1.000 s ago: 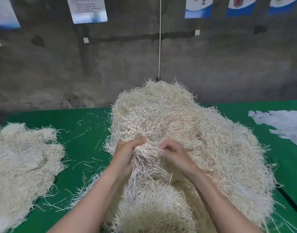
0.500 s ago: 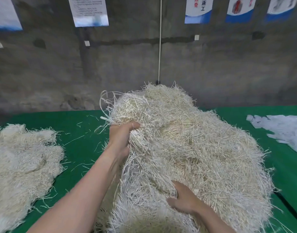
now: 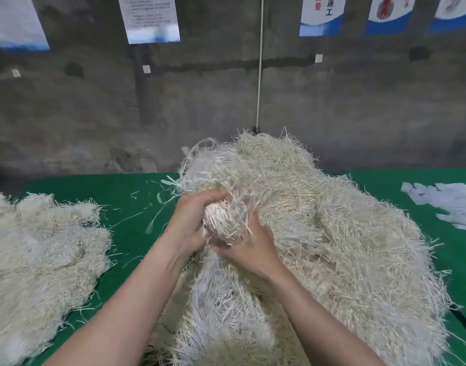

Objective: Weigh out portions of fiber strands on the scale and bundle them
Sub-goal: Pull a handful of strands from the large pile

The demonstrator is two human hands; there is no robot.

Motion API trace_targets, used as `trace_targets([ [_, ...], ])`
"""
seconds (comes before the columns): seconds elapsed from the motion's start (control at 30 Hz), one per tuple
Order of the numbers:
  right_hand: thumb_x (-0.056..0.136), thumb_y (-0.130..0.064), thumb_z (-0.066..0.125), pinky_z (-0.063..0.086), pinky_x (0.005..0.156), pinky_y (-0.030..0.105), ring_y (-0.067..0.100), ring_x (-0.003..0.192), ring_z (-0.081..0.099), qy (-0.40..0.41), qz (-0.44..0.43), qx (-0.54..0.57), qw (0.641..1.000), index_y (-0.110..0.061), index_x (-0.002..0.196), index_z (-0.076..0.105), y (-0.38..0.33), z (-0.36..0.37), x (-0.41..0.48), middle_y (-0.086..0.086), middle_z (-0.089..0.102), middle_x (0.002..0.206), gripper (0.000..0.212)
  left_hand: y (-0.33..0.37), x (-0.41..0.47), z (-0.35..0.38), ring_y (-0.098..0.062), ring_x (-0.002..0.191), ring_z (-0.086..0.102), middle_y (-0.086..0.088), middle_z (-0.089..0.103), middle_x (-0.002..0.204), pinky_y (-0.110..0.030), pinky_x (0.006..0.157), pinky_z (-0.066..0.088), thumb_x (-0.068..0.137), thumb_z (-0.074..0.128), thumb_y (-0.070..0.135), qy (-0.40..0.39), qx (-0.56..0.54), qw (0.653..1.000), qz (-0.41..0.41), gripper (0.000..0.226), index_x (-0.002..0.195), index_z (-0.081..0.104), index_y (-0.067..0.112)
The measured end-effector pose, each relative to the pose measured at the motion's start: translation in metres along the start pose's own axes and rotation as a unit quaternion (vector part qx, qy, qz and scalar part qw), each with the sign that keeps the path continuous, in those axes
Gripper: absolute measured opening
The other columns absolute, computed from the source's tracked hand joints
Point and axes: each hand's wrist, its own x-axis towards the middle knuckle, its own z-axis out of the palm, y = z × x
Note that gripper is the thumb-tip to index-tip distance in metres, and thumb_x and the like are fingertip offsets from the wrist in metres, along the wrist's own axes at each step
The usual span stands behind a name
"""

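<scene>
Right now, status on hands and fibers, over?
Left hand and right hand both gripping one bunch atop big pile. Smaller pile off left. Nothing in the way.

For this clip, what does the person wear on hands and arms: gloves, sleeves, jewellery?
Nothing that shows. The left hand and right hand are ungloved, no rings visible; both forearms are bare down to the frame edge, without sleeves, watch or bands.
</scene>
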Motion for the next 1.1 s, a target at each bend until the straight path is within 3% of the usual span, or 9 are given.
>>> trace_targets([
  [0.07,0.072,-0.061,0.067,0.037,0.106,0.042,0.009,0.102,0.058,-0.025,-0.007,-0.139,0.99,-0.036,0.143,0.024,0.038,0.008,-0.003,-0.007,0.064,0.115,0.086,0.003,0.001,-0.01,-0.013,0.093,0.059,0.002,0.066,0.099,-0.036,0.086,0.046,0.054,0.072,0.02,0.013,0.009,1.0,0.003,0.04,0.09,0.067,0.004],
  [0.13,0.084,-0.053,0.06,0.033,0.107,0.031,0.005,0.105,0.052,-0.035,0.056,-0.195,0.979,-0.035,0.145,0.024,0.077,0.008,-0.013,-0.006,0.057,0.127,0.073,-0.001,0.002,-0.022,-0.013,0.116,0.042,0.01,0.055,0.117,-0.048,0.109,0.025,0.053,0.073,0.021,0.049,0.022,0.999,0.008,0.043,0.092,0.068,0.006],
  [0.3,0.08,-0.018,0.065,0.048,0.096,0.034,0.016,0.106,0.058,-0.021,0.161,-0.264,0.951,-0.016,0.138,0.04,0.131,-0.02,-0.036,0.003,0.057,0.127,0.063,-0.007,0.009,-0.041,-0.026,0.123,0.047,-0.007,0.059,0.124,-0.057,0.111,0.021,0.054,0.077,0.016,0.066,0.007,0.998,-0.014,0.033,0.086,0.07,0.009],
  [0.53,0.07,-0.058,0.07,0.038,0.105,0.043,0.001,0.089,0.052,-0.155,0.08,-0.368,0.913,-0.028,0.092,0.053,0.029,-0.069,-0.034,-0.018,0.054,0.101,0.04,-0.009,0.006,-0.042,-0.026,0.139,0.027,-0.005,0.047,0.14,-0.053,0.112,0.01,0.049,0.076,0.028,0.074,0.068,0.995,-0.003,0.046,0.092,0.067,0.013],
  [0.67,0.043,-0.074,0.066,0.034,0.107,0.039,0.003,0.117,0.039,0.037,-0.019,-0.247,0.968,-0.037,0.129,0.033,-0.021,-0.08,-0.023,-0.015,0.039,0.131,0.1,-0.003,0.002,-0.035,-0.026,0.138,0.028,-0.005,0.046,0.141,-0.055,0.112,0.013,0.049,0.078,0.03,0.05,0.079,0.996,-0.006,0.053,0.099,0.067,0.014],
  [0.77,0.04,-0.058,0.084,0.023,0.105,0.021,0.003,0.13,0.015,-0.107,-0.008,0.02,0.994,-0.053,0.141,-0.01,-0.029,-0.034,-0.011,-0.029,-0.001,0.145,0.137,0.003,0.002,-0.032,-0.03,0.121,0.052,-0.011,0.059,0.127,-0.051,0.099,0.042,0.052,0.079,0.029,-0.002,0.048,0.998,-0.026,0.056,0.104,0.068,0.012],
  [0.9,0.074,-0.042,0.075,0.043,0.065,0.005,-0.004,0.087,0.058,-0.182,0.046,-0.064,0.98,-0.023,0.138,0.037,0.028,0.026,-0.013,0.0,0.052,0.131,0.076,0.006,-0.003,-0.038,-0.021,0.122,0.044,0.003,0.066,0.108,-0.057,0.109,0.024,0.046,0.079,0.037,0.007,0.128,0.992,-0.007,0.034,0.075,0.077,0.02],
  [0.97,0.078,-0.043,0.071,0.052,0.064,0.015,-0.008,0.056,0.053,-0.142,0.071,-0.131,0.979,-0.022,0.132,0.049,0.054,0.017,-0.009,-0.002,0.054,0.131,0.062,0.003,0.001,-0.053,-0.021,0.099,0.059,0.001,0.069,0.091,-0.047,0.098,0.041,0.048,0.079,0.033,0.007,0.148,0.989,-0.02,0.034,0.076,0.077,0.015],
  [1.1,0.083,-0.037,0.067,0.043,0.097,0.027,0.009,0.103,0.061,-0.104,0.115,-0.224,0.962,-0.022,0.131,0.053,0.082,-0.024,-0.011,-0.005,0.045,0.142,0.052,-0.012,0.002,-0.071,-0.018,0.121,0.049,0.015,0.057,0.118,-0.041,0.106,0.032,0.038,0.074,0.066,0.007,0.287,0.957,-0.04,0.079,0.103,0.069,0.023],
])
